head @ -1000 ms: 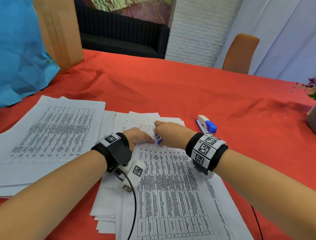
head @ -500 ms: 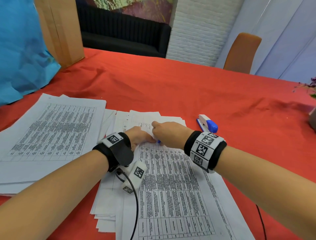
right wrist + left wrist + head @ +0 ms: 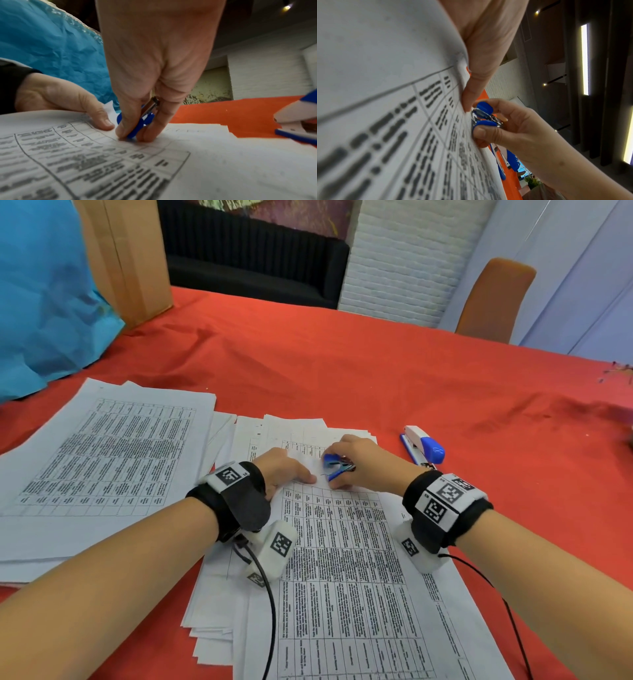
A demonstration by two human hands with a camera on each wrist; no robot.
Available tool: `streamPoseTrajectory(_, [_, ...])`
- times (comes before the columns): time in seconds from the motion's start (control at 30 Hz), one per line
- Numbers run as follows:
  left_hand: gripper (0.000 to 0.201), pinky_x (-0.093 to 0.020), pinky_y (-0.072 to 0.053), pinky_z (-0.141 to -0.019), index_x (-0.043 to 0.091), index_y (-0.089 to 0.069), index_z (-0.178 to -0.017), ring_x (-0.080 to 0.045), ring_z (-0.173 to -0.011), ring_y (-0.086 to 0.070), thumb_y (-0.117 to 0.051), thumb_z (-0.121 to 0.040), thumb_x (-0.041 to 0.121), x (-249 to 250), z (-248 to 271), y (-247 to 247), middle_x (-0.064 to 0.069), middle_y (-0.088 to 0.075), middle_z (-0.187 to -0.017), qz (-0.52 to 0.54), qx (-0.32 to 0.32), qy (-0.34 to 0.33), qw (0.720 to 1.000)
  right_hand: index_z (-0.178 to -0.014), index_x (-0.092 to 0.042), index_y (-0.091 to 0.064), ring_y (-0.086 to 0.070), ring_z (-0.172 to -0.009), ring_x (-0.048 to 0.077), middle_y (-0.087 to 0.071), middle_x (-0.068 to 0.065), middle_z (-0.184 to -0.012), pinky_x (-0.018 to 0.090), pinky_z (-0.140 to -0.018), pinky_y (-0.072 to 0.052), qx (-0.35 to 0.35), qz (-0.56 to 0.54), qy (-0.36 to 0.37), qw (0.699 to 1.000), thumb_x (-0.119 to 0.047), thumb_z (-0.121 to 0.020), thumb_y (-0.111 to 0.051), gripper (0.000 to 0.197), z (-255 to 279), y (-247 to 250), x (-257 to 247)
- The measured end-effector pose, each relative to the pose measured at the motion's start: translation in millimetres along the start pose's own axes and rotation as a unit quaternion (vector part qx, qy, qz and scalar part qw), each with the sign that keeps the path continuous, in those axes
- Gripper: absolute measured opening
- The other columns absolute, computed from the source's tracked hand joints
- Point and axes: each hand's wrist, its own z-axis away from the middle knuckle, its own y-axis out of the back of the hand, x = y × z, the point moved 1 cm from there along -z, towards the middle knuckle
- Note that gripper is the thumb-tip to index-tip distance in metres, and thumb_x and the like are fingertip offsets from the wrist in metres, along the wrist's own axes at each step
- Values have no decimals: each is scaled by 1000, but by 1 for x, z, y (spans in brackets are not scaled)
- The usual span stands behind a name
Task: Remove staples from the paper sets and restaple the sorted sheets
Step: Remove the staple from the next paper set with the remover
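Observation:
A stapled set of printed tables [image 3: 346,559] lies on top of a loose pile in front of me. My right hand [image 3: 359,463] pinches a small blue staple remover [image 3: 334,465] between thumb and fingers, its metal claws down on the top corner of the sheet [image 3: 133,133]. In the left wrist view the staple remover [image 3: 483,115] sits right at my left thumb tip. My left hand [image 3: 284,470] lies flat on the paper beside it, its thumb [image 3: 101,120] pressing the sheet down. A blue and white stapler [image 3: 423,448] rests on the cloth to the right.
A second thick stack of printed sheets [image 3: 102,460] lies to the left on the red tablecloth [image 3: 342,364]. A blue bag [image 3: 41,296] and a cardboard box [image 3: 126,258] stand at the back left. An orange chair [image 3: 493,299] is beyond the table's far edge.
My right hand has turned and drawn slightly back, so the blue staple remover now shows plainly between its fingers. The left hand stays pressed on the paper.

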Motion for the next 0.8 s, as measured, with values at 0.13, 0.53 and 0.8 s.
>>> streamPoseTrajectory(0.13, [77, -58, -55, -73, 3, -48, -128, -43, -84, -69, -81, -58, 0, -1, 0, 0, -24, -66, -106, -13, 0, -11, 1000, -127, -16, -54, -53, -92, 21, -43, 2, -113, 29, -72, -38, -12, 72, 17, 997, -25, -86, -68, 45, 3, -1, -12])
streamPoseTrajectory(0.53, [101, -54, -56, -76, 3, -48, -128, -39, -82, -71, -84, -34, 13, -7, -13, 1, -21, -70, -98, -21, 3, -24, 1000, -105, -2, -60, -49, -64, 24, -44, 9, -117, 35, -54, -41, -34, 304, 78, 949, -6, -94, -52, 14, 2, 2, -44])
streamPoseTrajectory(0.8, [75, -57, -56, -74, 0, -47, -128, -41, -83, -69, -79, -60, -2, -1, 2, -1, -24, -68, -101, -18, 13, -24, 999, -109, -11, -62, -50, -88, 18, -49, 1, -103, 29, -73, -40, -16, 84, 45, 995, -22, -86, -65, 26, -7, 2, -18])
